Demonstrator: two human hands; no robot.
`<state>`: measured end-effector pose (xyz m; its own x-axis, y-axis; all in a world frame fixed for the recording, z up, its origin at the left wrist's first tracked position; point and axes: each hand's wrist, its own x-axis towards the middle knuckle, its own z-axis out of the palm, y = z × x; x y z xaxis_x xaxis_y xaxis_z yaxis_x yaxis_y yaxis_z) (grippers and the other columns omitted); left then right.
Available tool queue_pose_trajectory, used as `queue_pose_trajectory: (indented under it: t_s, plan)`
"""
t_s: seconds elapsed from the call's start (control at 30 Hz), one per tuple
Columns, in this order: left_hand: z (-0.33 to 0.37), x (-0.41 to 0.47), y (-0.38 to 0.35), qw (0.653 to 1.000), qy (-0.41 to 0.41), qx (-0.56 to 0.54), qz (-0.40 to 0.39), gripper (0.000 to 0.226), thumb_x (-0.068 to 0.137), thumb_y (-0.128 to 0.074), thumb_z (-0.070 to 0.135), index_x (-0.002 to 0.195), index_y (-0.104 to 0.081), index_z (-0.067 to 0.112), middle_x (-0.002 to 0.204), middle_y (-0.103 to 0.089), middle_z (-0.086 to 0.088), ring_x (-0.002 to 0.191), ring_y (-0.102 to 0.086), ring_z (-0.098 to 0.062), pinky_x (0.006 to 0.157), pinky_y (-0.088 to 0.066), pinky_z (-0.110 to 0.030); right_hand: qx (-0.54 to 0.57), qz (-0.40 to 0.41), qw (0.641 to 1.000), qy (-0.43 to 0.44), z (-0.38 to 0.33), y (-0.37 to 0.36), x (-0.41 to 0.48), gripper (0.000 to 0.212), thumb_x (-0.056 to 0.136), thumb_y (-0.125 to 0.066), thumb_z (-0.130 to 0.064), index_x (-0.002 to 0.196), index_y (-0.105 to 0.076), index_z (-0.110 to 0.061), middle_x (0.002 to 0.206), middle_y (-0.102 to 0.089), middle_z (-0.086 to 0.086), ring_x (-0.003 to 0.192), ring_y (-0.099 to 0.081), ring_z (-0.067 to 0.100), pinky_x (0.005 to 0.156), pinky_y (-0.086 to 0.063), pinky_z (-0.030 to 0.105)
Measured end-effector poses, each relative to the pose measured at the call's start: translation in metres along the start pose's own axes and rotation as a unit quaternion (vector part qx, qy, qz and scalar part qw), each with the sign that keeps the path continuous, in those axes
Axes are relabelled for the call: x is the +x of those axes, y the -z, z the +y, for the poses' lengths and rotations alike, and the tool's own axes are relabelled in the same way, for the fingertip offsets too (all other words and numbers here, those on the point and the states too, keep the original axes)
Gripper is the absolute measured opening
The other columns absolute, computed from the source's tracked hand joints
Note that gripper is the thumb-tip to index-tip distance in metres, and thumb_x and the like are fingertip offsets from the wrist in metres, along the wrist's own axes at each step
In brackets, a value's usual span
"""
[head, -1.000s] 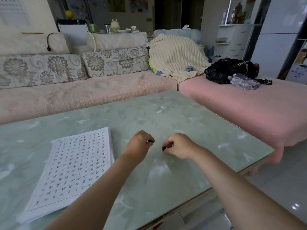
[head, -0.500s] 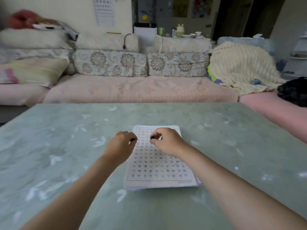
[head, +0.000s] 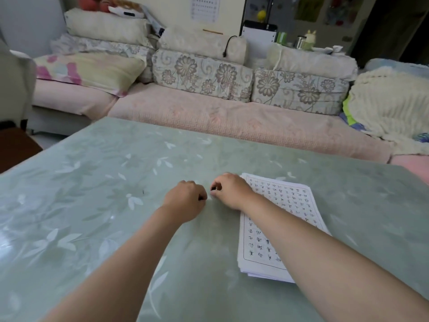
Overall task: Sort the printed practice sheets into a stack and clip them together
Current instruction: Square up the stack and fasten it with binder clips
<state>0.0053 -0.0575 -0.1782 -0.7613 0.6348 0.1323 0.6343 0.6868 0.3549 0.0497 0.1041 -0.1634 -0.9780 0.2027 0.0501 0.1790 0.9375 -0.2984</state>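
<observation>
- Two bare forearms reach out over a pale green, leaf-patterned glass table (head: 92, 194). The right forearm (head: 325, 263) crosses the stack of printed practice sheets (head: 255, 247) on a slant and hides its right side and near right corner.
- The stack lies flat on the table, turned slightly askew. Its pages are fanned a little at the near edge, and no clip is visible on it.
- The left forearm (head: 130, 259) lies over bare table to the left of the stack, clear of the paper.
- The right hand (head: 232, 191) sits at the stack's far left corner. Its fingers are curled, and thumb and forefinger pinch a small dark object (head: 213, 188) that is too small to name. The object is just left of the corner, over the table rather than the paper.
- The left hand (head: 185, 201) is just beyond that, left of the stack and close to the right hand, knuckles up and fingers curled under. A dark speck shows at its fingertips, but it cannot be told whether the hand holds anything.
- Beyond the stack, past the table's far edge, a pink-covered sofa (head: 232, 117) runs the width of the room.
- Floral back cushions (head: 202, 73) line the sofa behind the stack. A pink-flowered pillow (head: 92, 70) lies far to the left, and a cream ribbed blanket (head: 390, 103) is heaped to the right.
- Farthest back, a black cable (head: 228, 45) hangs over the sofa's top, a white appliance (head: 259, 36) stands behind it, and a printed chart (head: 205, 8) hangs on the wall.
</observation>
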Motion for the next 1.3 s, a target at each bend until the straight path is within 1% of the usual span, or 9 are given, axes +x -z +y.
queue_pose_trajectory:
  t_s: [0.13, 0.33, 0.57, 0.63, 0.73, 0.87, 1.07, 1.23, 1.3]
  plan:
    - [0.004, 0.003, 0.004, 1.0, 0.018, 0.008, 0.007, 0.031, 0.092, -0.054, 0.038, 0.122, -0.06, 0.03, 0.119, -0.058, 0.003, 0.12, -0.045, -0.019, 0.091, -0.046, -0.035, 0.048, -0.01, 0.999, -0.006, 0.006, 0.009, -0.008, 0.041, 0.087, -0.069, -0.042, 0.124, -0.064, -0.027, 0.119, -0.058, -0.003, 0.112, -0.052, 0.015, 0.1, -0.042, 0.032]
    - [0.041, 0.003, 0.013, 0.994, -0.032, -0.073, 0.079, 0.027, 0.093, -0.056, 0.031, 0.118, -0.062, 0.025, 0.111, -0.059, 0.004, 0.109, -0.051, -0.019, 0.086, -0.047, -0.033, 0.08, 0.078, 0.993, -0.037, 0.047, 0.055, -0.057, 0.023, 0.096, -0.058, -0.035, 0.117, -0.065, -0.028, 0.124, -0.053, -0.008, 0.113, -0.051, 0.012, 0.097, -0.039, 0.027]
    - [0.107, -0.009, -0.014, 0.995, -0.084, -0.051, -0.015, 0.043, 0.09, -0.058, 0.047, 0.128, -0.055, 0.026, 0.128, -0.052, 0.002, 0.119, -0.048, -0.019, 0.095, -0.048, -0.04, 0.056, 0.096, 0.966, -0.235, 0.125, 0.077, -0.137, 0.036, 0.094, -0.056, -0.027, 0.13, -0.058, -0.021, 0.138, -0.049, 0.001, 0.126, -0.049, 0.02, 0.105, -0.041, 0.034]
    - [0.114, -0.011, -0.024, 0.995, -0.076, -0.021, -0.052, 0.051, 0.088, -0.056, 0.052, 0.132, -0.052, 0.028, 0.134, -0.046, 0.003, 0.124, -0.043, -0.018, 0.097, -0.046, -0.039, 0.075, 0.065, 0.946, -0.309, 0.138, 0.074, -0.15, 0.035, 0.09, -0.057, -0.023, 0.123, -0.062, -0.015, 0.128, -0.059, 0.006, 0.116, -0.057, 0.024, 0.095, -0.047, 0.033]
    - [0.115, -0.012, -0.035, 0.996, -0.067, -0.007, -0.056, 0.051, 0.086, -0.055, 0.056, 0.131, -0.051, 0.03, 0.133, -0.042, 0.005, 0.124, -0.04, -0.016, 0.097, -0.045, -0.035, 0.221, 0.066, 0.897, -0.376, 0.144, 0.074, -0.154, 0.011, 0.081, -0.058, -0.015, 0.085, -0.066, -0.008, 0.089, -0.068, 0.006, 0.078, -0.062, 0.022, 0.07, -0.049, 0.027]
    - [0.118, -0.014, -0.04, 0.997, -0.063, -0.01, -0.048, 0.049, 0.087, -0.054, 0.055, 0.128, -0.051, 0.03, 0.132, -0.041, 0.005, 0.124, -0.038, -0.015, 0.098, -0.046, -0.035, 0.399, 0.069, 0.812, -0.419, 0.153, 0.08, -0.14, 0.034, 0.076, -0.065, -0.014, 0.107, -0.062, -0.001, 0.104, -0.069, 0.013, 0.096, -0.067, 0.031, 0.087, -0.054, 0.037]
    - [0.12, -0.014, -0.041, 0.997, -0.058, -0.013, -0.049, 0.047, 0.088, -0.057, 0.052, 0.128, -0.052, 0.027, 0.133, -0.039, 0.004, 0.127, -0.035, -0.015, 0.101, -0.044, -0.036, 0.464, 0.012, 0.759, -0.457, 0.156, 0.09, -0.141, 0.009, 0.092, -0.057, -0.016, 0.095, -0.061, -0.009, 0.075, -0.061, 0.006, 0.067, -0.058, 0.023, 0.07, -0.049, 0.03]
    - [0.122, -0.013, -0.039, 0.997, -0.037, -0.028, -0.062, 0.058, 0.08, -0.063, 0.062, 0.128, -0.053, 0.029, 0.133, -0.039, 0.006, 0.129, -0.034, -0.014, 0.103, -0.04, -0.034, 0.392, 0.02, 0.812, -0.433, 0.149, 0.089, -0.136, 0.048, 0.088, -0.063, -0.012, 0.134, -0.052, -0.002, 0.126, -0.056, 0.015, 0.116, -0.054, 0.031, 0.088, -0.037, 0.031]
    - [0.124, -0.013, -0.038, 0.997, -0.025, -0.033, -0.063, 0.065, 0.075, -0.065, 0.067, 0.127, -0.053, 0.029, 0.132, -0.039, 0.006, 0.129, -0.034, -0.014, 0.104, -0.039, -0.034, 0.421, 0.017, 0.794, -0.439, 0.149, 0.091, -0.134, 0.05, 0.087, -0.063, -0.009, 0.136, -0.051, -0.003, 0.142, -0.051, 0.015, 0.128, -0.051, 0.034, 0.103, -0.04, 0.037]
